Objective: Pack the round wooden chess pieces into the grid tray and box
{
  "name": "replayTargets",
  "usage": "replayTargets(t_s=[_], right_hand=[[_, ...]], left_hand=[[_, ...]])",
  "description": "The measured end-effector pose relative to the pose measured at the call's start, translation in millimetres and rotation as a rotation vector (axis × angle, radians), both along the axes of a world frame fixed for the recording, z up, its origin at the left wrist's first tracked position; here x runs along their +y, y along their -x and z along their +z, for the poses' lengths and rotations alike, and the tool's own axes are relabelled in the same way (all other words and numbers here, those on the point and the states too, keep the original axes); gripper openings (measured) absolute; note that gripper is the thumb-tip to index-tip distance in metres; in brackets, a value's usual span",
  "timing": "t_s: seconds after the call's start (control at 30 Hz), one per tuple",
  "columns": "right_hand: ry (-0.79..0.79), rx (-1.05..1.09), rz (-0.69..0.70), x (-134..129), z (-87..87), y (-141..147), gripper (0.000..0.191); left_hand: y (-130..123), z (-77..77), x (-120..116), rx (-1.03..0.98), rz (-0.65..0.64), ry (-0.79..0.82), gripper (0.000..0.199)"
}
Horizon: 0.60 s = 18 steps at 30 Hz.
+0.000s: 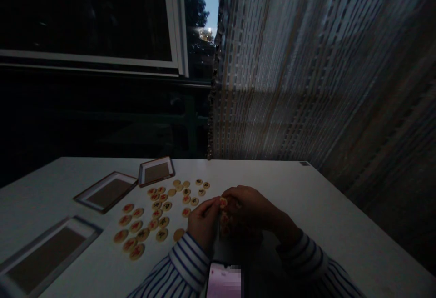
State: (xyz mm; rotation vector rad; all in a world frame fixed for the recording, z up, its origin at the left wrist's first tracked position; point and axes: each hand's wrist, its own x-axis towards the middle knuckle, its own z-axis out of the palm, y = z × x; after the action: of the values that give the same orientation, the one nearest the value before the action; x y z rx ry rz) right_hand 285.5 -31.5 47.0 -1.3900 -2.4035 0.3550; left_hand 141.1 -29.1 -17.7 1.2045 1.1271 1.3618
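Observation:
Near the middle of the white table, my left hand (204,225) and my right hand (250,207) meet over a round wooden xiangqi piece (223,203) with a red character. Left thumb and forefinger pinch its left side, while the right fingers curl over it from the other side. Just below lie more red-marked pieces (225,230), partly covered by my right hand; whether they are stacked or in something is too dark to tell. To the left, several loose xiangqi pieces (157,213) with red or black characters are spread out, a few showing blank faces.
Three shallow framed trays stand on the left: a near tray (73,221), a middle tray (79,196) and a far tray (141,178). A lit phone (223,284) sits at the near edge. Behind the white table (306,216) hang a bead curtain (272,71) and a window.

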Motion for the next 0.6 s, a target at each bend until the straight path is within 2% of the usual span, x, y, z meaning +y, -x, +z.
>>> replayTargets(t_s=[0.37, 0.6], right_hand=[[-0.059, -0.068, 0.035, -1.6, 2.1, 3.3, 0.025], [-0.132, -0.105, 0.043, 0.7, -2.2, 1.9, 0.026]], left_hand=[[0.9, -3.7, 1.1, 0.016, 0.005, -0.044, 0.018], [1.2, 0.6, 0.2, 0.04, 0.034, -0.043, 0.018]])
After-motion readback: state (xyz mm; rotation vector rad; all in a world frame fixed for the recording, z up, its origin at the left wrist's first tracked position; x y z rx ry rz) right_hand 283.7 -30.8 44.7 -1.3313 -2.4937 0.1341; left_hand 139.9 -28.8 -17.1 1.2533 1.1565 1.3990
